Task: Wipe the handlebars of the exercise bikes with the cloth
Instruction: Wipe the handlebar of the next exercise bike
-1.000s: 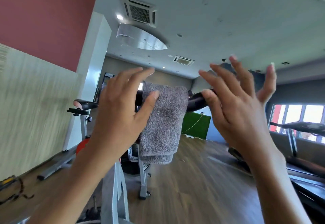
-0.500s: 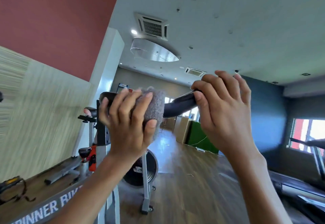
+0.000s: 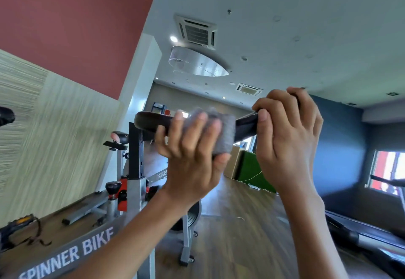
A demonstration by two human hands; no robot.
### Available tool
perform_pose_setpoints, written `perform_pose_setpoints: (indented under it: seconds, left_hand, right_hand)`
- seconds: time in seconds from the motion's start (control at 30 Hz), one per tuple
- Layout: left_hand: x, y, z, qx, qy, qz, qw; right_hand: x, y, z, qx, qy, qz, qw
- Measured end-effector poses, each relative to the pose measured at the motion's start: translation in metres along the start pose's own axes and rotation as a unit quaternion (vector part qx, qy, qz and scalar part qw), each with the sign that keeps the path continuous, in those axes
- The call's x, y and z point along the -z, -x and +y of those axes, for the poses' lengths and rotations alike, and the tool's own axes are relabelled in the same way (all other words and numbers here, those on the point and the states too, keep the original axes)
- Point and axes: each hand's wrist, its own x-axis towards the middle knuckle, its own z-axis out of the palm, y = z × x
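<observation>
A black handlebar (image 3: pixel 151 122) of the grey spinner bike (image 3: pixel 72 254) runs across the middle of the view at chest height. A grey terry cloth (image 3: pixel 226 132) is wrapped around the bar. My left hand (image 3: pixel 192 153) is closed around the cloth and the bar, its fingers blurred by motion. Just to the right, my right hand (image 3: pixel 287 134) grips the bare bar, fingers curled over the top. Beyond the right hand the bar is hidden.
A second exercise bike (image 3: pixel 118 169) with a black saddle and red frame stands behind, near the white pillar (image 3: pixel 135 94). A treadmill (image 3: pixel 368 235) lies at the right by the window. A pedal (image 3: pixel 19 224) shows at the far left. Wooden floor stretches ahead.
The cloth hung loose over the bar with both hands open; now my left hand has closed on cloth and bar, and my right hand has gripped the bar. The view has tilted upward.
</observation>
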Motion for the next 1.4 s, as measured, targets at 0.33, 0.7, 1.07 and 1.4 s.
perform_pose_setpoints:
  seconds: [0.33, 0.7, 1.07, 1.4]
  left_hand:
    - [0.043, -0.010, -0.048, 0.132, -0.027, -0.079, 0.988]
    - [0.021, -0.009, -0.065, 0.166, 0.192, -0.027, 0.967]
    - [-0.012, 0.000, -0.068, 0.294, 0.427, 0.108, 0.848]
    - [-0.023, 0.002, -0.068, 0.332, 0.472, 0.151, 0.803]
  right_hand:
    - [0.007, 0.008, -0.012, -0.027, 0.109, -0.011, 0.994]
    - [-0.027, 0.013, -0.065, -0.066, 0.185, 0.039, 0.980]
    - [-0.058, 0.010, -0.094, -0.033, 0.189, 0.105, 0.976]
    - [-0.068, 0.014, -0.093, 0.026, 0.148, 0.160, 0.976]
